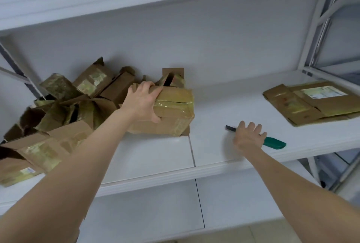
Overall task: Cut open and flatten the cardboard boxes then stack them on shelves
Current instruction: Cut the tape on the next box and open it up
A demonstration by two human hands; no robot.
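A taped brown cardboard box point(175, 110) stands on the white shelf point(155, 155), at the right edge of a heap of boxes. My left hand point(141, 102) grips its near left corner, fingers over the top and thumb on the front face. A utility knife with a green handle point(273, 143) and an extended blade lies on the shelf to the right. My right hand point(248, 136) is spread over the knife's middle, fingers straight, covering part of it. A stack of flattened boxes point(313, 102) lies at the shelf's right end.
A heap of several unflattened taped boxes point(64, 106) fills the shelf's left side. Another shelf board runs above and a lower one point(155, 213) below. Metal uprights point(321, 28) stand at the right. Bare shelf lies between the held box and the flattened stack.
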